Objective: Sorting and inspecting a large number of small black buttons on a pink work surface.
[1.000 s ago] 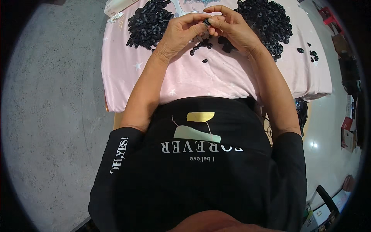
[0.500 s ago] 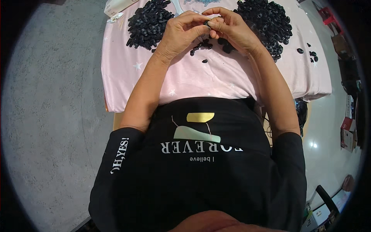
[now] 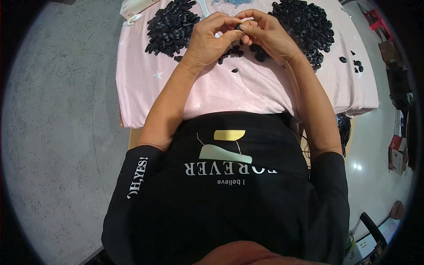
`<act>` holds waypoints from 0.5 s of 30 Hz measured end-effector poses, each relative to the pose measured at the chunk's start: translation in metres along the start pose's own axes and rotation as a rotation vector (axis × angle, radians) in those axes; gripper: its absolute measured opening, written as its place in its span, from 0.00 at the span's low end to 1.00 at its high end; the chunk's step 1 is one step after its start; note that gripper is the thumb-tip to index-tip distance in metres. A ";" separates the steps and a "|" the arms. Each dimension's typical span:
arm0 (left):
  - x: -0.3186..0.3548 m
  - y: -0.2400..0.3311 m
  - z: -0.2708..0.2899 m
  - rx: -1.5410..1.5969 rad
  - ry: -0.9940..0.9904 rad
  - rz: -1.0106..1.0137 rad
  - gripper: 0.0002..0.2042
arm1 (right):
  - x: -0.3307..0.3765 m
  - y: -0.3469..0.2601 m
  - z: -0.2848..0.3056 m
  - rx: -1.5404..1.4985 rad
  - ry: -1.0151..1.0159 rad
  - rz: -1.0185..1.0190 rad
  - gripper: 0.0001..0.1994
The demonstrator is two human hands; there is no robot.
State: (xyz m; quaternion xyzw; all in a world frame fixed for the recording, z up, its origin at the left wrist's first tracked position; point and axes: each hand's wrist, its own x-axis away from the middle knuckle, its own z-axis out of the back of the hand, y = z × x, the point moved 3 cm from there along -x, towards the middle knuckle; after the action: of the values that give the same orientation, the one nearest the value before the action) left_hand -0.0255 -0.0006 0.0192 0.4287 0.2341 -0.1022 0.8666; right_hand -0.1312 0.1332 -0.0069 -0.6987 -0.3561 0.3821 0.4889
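Note:
My left hand [image 3: 211,39] and my right hand [image 3: 265,33] meet above the table, fingertips pinched together on a small black plastic part [image 3: 239,28]. Both hands grip it; most of the part is hidden by the fingers. A heap of similar black parts [image 3: 170,27] lies to the left of my hands and a second heap [image 3: 305,27] to the right. A few loose black parts [image 3: 234,52] lie on the pink star-patterned cloth [image 3: 229,90] just under my hands.
The pink cloth covers a small table whose near edge meets my black shirt. Scattered black parts [image 3: 354,64] lie at the right edge. A white object [image 3: 132,8] sits at the far left corner. Grey floor to the left; boxes [image 3: 397,150] on shiny floor at right.
Both hands stayed together over the cloth; the fingers shifted slightly around the small black part. Nothing else moved.

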 end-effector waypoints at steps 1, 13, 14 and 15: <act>0.001 0.000 -0.001 0.095 0.006 0.042 0.13 | 0.000 -0.001 0.000 -0.001 0.009 0.000 0.16; -0.002 0.006 0.000 0.337 0.009 0.095 0.15 | -0.001 -0.001 0.001 -0.015 -0.002 0.023 0.19; -0.002 0.006 0.001 0.279 0.009 0.084 0.15 | -0.001 -0.001 0.001 0.001 -0.008 0.025 0.19; -0.001 0.004 0.001 0.277 0.012 0.085 0.15 | -0.002 -0.001 0.001 0.001 -0.011 0.024 0.19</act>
State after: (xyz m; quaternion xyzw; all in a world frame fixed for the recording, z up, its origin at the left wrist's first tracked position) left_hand -0.0248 0.0010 0.0234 0.5544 0.2045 -0.0944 0.8012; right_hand -0.1331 0.1326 -0.0064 -0.7006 -0.3500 0.3921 0.4826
